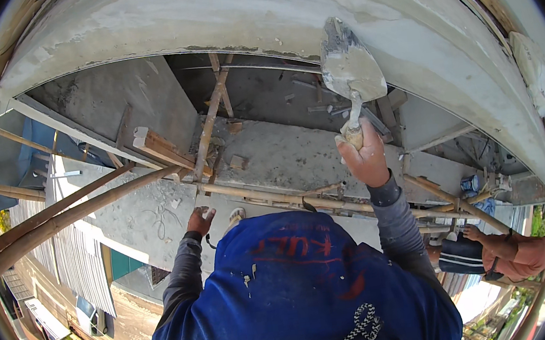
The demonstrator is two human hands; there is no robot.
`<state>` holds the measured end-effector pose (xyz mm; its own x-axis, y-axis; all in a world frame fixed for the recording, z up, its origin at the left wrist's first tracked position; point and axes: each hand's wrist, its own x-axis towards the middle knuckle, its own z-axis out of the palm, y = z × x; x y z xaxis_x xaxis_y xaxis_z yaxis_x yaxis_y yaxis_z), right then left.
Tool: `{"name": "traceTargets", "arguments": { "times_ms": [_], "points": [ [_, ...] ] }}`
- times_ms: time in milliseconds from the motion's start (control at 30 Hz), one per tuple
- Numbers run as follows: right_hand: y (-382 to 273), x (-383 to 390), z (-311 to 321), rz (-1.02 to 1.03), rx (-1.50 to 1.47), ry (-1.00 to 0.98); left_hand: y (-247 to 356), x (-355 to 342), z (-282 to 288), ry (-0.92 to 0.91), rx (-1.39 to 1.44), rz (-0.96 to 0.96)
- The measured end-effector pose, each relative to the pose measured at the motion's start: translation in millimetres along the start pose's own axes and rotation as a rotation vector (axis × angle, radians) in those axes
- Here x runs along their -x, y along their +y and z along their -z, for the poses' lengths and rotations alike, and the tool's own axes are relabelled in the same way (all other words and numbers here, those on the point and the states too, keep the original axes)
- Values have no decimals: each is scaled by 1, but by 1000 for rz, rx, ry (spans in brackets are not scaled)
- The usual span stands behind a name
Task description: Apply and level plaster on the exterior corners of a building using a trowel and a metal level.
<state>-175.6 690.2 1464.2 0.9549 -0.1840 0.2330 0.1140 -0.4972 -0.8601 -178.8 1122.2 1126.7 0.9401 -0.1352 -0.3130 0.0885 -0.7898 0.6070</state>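
My right hand (364,155) is closed round the handle of a trowel (354,72). Wet grey mortar coats the broad blade, which points upward over the lower edge of a curved plastered band (217,18). From this view I cannot tell whether the blade touches the plaster. Lower and to the left, my left hand (201,222) has its fingers curled and its thumb showing. A thin, dark, edge-on thing rises from it, too slim to make out. Bamboo poles and wooden braces cross near this hand.
A bamboo pole (302,200) runs across in front of me, and a wooden brace (213,113) slants up. Another person (520,253) stands at the right on the scaffold. A bucket (470,184) sits near them. Ground and roofs lie far below at left.
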Motion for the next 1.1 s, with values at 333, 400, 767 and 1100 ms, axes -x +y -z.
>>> {"name": "traceTargets", "arguments": {
  "times_ms": [333,400,767,1100],
  "points": [
    [-24,-5,-5,123,-18,29,5,-14,3,73,89,-83],
    [-14,5,-7,-73,31,29,0,-11,0,102,81,-115],
    [-41,-24,-28,140,-28,33,40,-46,55,197,208,-192],
    [-41,-37,-53,200,150,24,111,-80,135,434,419,-378]
  ]
}}
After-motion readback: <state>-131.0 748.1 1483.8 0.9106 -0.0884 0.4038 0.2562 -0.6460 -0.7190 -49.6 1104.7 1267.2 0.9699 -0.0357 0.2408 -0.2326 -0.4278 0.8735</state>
